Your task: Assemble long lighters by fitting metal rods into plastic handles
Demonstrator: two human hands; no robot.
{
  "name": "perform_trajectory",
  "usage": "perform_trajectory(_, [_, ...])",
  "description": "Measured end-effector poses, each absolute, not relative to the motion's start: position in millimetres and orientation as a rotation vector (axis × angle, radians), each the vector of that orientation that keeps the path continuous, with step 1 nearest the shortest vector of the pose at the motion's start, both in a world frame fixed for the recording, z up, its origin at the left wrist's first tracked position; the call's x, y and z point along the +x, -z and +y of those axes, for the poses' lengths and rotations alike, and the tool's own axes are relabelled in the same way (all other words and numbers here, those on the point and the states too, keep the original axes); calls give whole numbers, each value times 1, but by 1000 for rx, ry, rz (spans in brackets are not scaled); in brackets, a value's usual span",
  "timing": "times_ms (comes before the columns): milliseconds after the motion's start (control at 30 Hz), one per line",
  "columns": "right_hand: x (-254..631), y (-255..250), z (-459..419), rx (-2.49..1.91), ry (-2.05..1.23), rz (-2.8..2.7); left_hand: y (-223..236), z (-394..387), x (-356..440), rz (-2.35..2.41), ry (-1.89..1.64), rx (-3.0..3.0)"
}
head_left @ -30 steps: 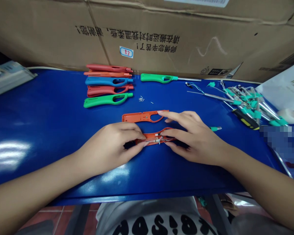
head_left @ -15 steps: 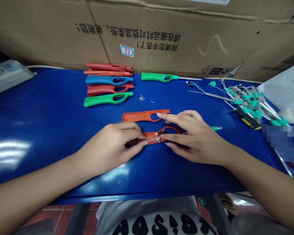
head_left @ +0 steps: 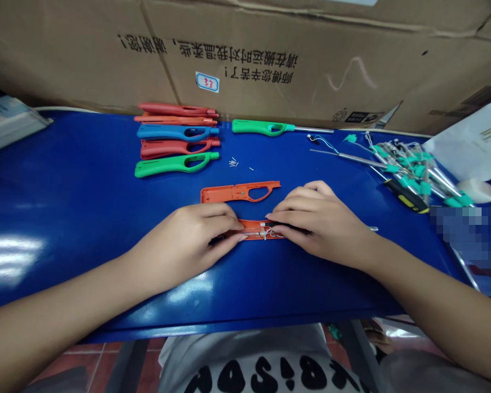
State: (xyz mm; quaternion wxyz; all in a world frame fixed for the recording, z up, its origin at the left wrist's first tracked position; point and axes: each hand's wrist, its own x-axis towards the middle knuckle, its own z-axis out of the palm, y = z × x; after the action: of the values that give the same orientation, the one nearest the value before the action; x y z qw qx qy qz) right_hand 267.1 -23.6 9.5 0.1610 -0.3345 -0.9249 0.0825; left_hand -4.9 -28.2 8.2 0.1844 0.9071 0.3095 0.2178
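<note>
Between my two hands lies an orange lighter shell half (head_left: 251, 224), open side up, with a thin clear tube, white pieces and wires inside it. My left hand (head_left: 192, 234) pinches its left end between thumb and fingers. My right hand (head_left: 325, 224) is closed on the right part, thumb and fingertips at the wires and a dark piece; the hand covers the shell's right end. Just beyond sits the other orange shell half (head_left: 221, 194), lying inner side up and untouched. A metal tip (head_left: 373, 228) shows past my right hand.
Coloured lighter shells (head_left: 175, 165) are lined up at back left, beside a green lighter (head_left: 253, 127) with a metal rod. Small screws (head_left: 233, 162) lie nearby. At right are piled metal rods with teal parts (head_left: 413, 164) and a screwdriver (head_left: 407, 196). A cardboard box (head_left: 245, 33) stands behind.
My right hand's fingers have drawn together, leaving the far shell half and closing over the right part of the near one. My left hand keeps its pinch. The view has shifted slightly.
</note>
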Motion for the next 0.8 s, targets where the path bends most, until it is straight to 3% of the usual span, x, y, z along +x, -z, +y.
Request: perform_trajectory(800, [267,-10,-26,-900,-122,-2704,-6,-33,0,904,-619,2611])
